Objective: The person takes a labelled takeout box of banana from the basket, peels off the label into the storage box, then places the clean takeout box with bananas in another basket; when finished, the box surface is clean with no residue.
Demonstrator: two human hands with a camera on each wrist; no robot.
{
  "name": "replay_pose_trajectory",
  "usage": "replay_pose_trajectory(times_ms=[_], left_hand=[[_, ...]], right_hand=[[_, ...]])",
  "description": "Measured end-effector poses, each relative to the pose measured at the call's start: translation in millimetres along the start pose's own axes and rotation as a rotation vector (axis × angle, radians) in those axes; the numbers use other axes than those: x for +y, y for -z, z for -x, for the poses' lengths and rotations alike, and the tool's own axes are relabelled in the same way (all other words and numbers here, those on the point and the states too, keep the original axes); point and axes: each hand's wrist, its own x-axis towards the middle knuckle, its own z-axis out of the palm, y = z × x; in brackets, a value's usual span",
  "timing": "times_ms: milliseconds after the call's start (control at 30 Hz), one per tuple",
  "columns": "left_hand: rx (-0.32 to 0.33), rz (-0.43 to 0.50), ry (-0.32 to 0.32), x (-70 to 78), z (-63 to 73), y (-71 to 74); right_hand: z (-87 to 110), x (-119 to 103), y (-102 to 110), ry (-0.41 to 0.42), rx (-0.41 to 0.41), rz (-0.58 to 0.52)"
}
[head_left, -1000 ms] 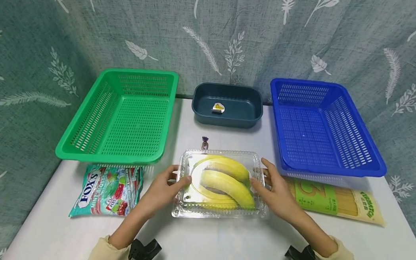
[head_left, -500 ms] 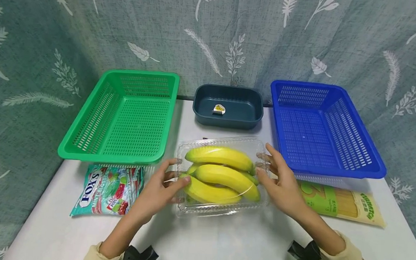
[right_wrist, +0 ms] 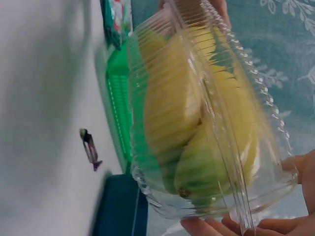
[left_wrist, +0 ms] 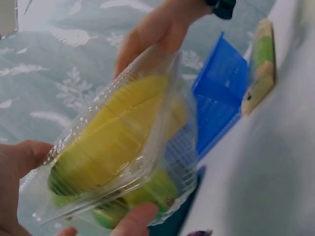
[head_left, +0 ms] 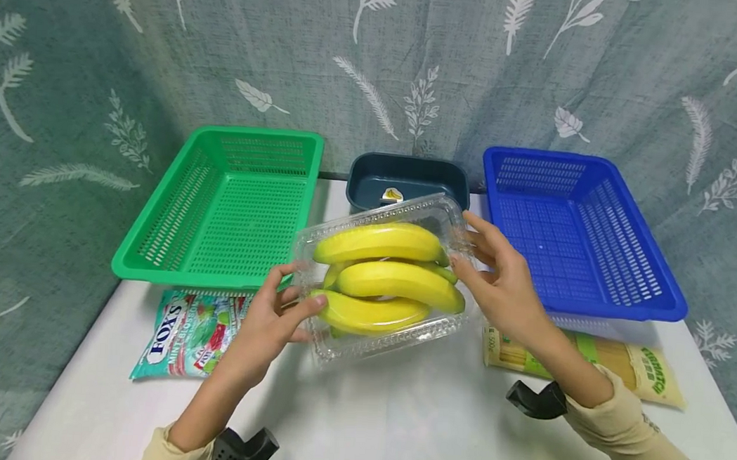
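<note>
A clear plastic clamshell box (head_left: pixel 361 348) of several yellow bananas (head_left: pixel 397 281) is held up off the table between both hands, its right end raised higher than its left. My left hand (head_left: pixel 274 323) grips the left end, thumb on the lid and fingers at the side. At the other end my right hand (head_left: pixel 501 277) grips the box the same way. The left wrist view shows the box (left_wrist: pixel 162 128) tilted, with bananas showing through its wall. Below the box in the right wrist view, a small wrapped candy (right_wrist: pixel 90 149) lies on the table; the box hides it in the head view.
A green basket (head_left: pixel 213 278) stands at the left, a blue basket (head_left: pixel 592 308) at the right. Between them at the back is a dark teal tray (head_left: pixel 373 161) with a banana-picture sticker (head_left: pixel 392 195). A Fox's candy bag (head_left: pixel 191 335) lies left, a spaghetti pack (head_left: pixel 613 364) right.
Both hands have lifted the banana box from the table, moved it up toward the teal tray and tilted it, right end higher. It now overlaps the tray's front in the head view.
</note>
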Motion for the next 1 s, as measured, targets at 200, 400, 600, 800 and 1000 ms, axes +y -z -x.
replay_pose_trajectory(times_ms=[200,400,600,800,1000], left_hand=[[0.108,0.088,0.001,8.4,0.9,1.4],[0.186,0.187,-0.035,18.0,0.7,9.3],[0.215,0.231,-0.071,24.5,-2.7,21.4],[0.249,0.306,-0.066,29.9,-5.3,33.8],[0.273,0.345,-0.088,33.9,-5.6,50.9]], right_hand=[[-23.6,-9,-2,0.051,0.001,-0.012],[-49.6,-23,-6,0.104,-0.010,0.002],[-74.4,-36,-15,0.127,-0.016,0.043],[-96.8,-43,-28,0.151,-0.017,0.066],[-121.5,-51,-45,0.126,-0.056,0.066]])
